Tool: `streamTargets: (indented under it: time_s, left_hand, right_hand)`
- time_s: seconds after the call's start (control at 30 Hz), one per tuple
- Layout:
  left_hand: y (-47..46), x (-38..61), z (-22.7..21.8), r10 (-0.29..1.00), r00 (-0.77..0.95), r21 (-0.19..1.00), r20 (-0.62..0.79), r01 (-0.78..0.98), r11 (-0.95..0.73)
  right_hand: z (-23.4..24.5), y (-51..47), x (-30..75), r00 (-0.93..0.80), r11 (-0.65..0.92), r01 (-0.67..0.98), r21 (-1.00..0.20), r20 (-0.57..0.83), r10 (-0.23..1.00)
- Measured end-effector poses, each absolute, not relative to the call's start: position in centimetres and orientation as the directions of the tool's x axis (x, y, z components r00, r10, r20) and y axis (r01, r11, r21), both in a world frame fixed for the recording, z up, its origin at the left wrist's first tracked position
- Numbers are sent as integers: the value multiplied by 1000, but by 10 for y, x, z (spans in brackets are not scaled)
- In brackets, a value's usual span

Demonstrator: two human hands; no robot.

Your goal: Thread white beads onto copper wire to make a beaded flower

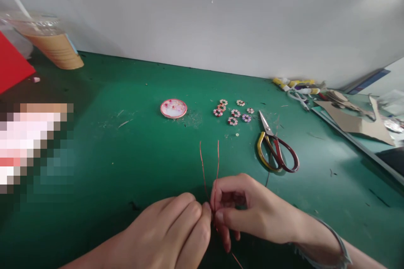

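Thin copper-coloured wire (pixel 218 157) is pinched between my two hands, low in the middle of the view. Two of its ends rise above the fingers in a narrow V, and another length trails out below. My left hand (pixel 176 227) is closed, back upward, with thumb and forefinger pressed at the wire. Touching it from the right, my right hand (pixel 252 210) pinches the wire between thumb and index finger, the other fingers curled loosely. The exact crossing point of the wire is hidden by the fingertips. Scissors (pixel 277 151) with yellow and dark red handles lie beyond my right hand.
Several small beaded rings (pixel 235 113) lie on the green table (pixel 132 84) beside a round dish (pixel 173 109) of beads. A plastic drink cup (pixel 59 48) stands at the far left near a red object (pixel 12 63). Cardboard pieces (pixel 356 122) and glue tubes (pixel 296 85) sit at right.
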State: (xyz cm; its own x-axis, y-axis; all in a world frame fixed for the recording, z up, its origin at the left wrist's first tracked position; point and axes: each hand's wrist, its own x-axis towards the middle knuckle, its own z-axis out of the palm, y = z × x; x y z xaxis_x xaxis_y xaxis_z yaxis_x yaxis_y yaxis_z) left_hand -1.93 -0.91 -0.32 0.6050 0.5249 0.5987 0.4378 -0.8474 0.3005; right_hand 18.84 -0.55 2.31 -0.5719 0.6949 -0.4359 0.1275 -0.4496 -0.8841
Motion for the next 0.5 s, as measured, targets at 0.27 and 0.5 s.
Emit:
streamTargets:
  time_s: [0.27,0.5]
  left_hand:
    - [-7,-17,1,383,709,118,592,394,-911]
    - [-6,-16,3,371,723,81,582,403,-912]
  right_hand:
    - [26,-6,190,-583,-444,164,-881,-450,677]
    - [30,-12,187,-513,-245,302,-921,-374,772]
